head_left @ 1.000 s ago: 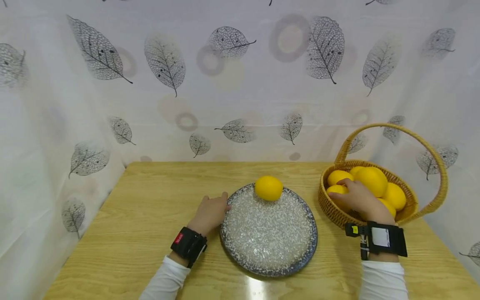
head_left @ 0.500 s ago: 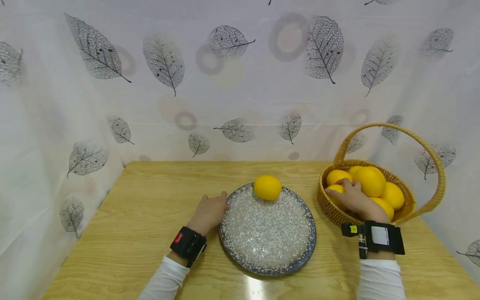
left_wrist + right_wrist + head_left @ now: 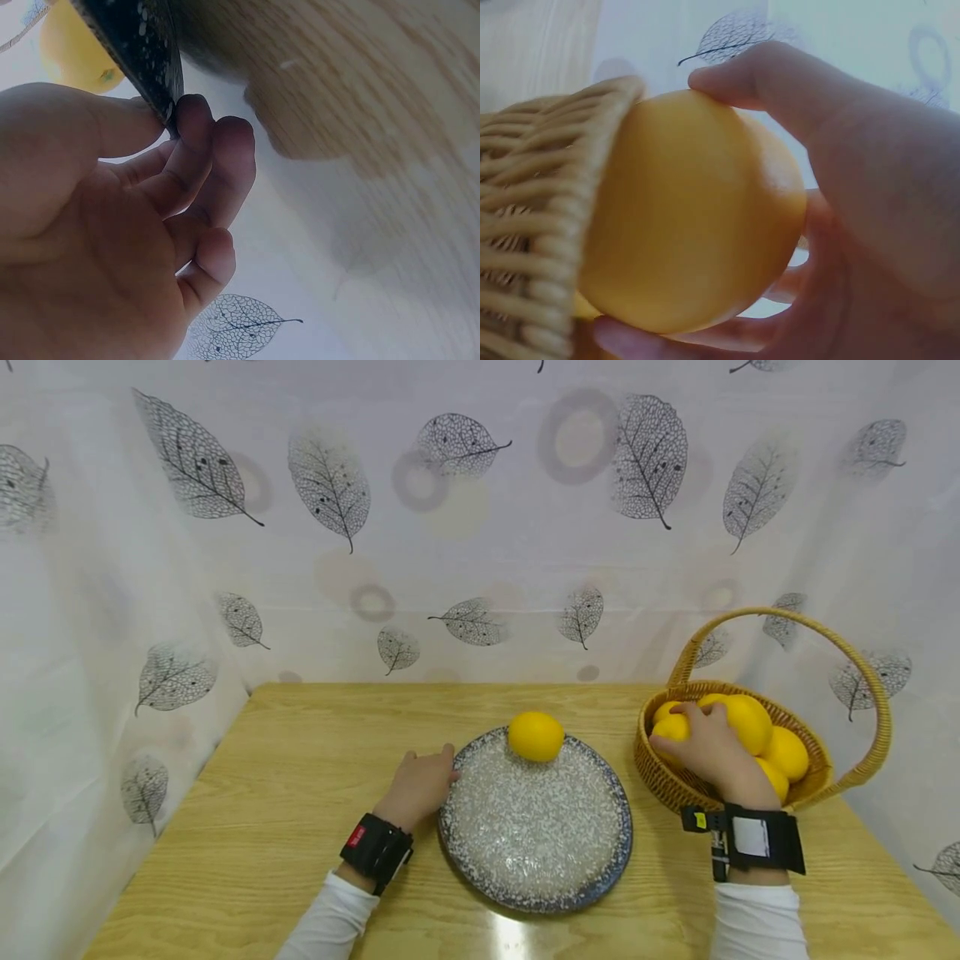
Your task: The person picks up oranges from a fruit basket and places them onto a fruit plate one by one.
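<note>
My right hand grips a yellow-orange fruit, seemingly an orange, at the near left side of the wicker basket. In the right wrist view, the thumb and fingers wrap its sides, and the basket rim hides part of it. My left hand pinches the left rim of a round speckled plate. The left wrist view has the thumb over the dark rim and fingertips beneath. Another orange sits on the plate's far edge.
Several more oranges fill the basket, whose tall arched handle rises above it. Everything stands on a wooden table. A leaf-printed curtain hangs behind and at both sides.
My right hand has shifted slightly up with the orange, which sits higher in the basket and covers more of the fruit behind. The left hand and plate have stayed put.
</note>
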Demonstrator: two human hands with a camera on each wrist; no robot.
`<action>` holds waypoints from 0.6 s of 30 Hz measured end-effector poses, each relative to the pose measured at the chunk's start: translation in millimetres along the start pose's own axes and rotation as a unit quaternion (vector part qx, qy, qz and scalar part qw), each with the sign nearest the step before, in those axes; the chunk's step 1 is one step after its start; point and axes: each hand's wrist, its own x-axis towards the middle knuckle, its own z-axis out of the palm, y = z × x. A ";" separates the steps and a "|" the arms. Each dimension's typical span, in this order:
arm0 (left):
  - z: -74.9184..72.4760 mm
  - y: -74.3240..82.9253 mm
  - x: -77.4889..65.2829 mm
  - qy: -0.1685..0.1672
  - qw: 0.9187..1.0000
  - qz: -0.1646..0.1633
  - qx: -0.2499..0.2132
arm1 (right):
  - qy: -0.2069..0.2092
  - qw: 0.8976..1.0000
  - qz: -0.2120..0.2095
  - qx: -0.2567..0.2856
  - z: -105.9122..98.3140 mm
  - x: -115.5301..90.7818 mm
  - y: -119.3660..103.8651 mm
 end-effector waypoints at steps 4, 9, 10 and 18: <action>0.0 -0.4 0.8 -0.001 1.000 -0.002 -0.004 | 0.035 0.999 -0.012 -0.003 -4.4 -2.3 -10.4; -0.6 -0.2 2.4 -0.002 1.000 -0.005 -0.008 | 0.079 0.997 -0.020 -0.007 -6.1 -4.9 -27.1; -0.7 -0.1 2.4 -0.003 1.000 -0.006 -0.009 | 0.089 0.996 -0.021 -0.007 -5.3 -5.3 -30.3; -1.7 1.4 0.0 -0.008 1.000 -0.008 -0.005 | 0.137 0.990 -0.020 0.005 1.8 -7.8 -50.8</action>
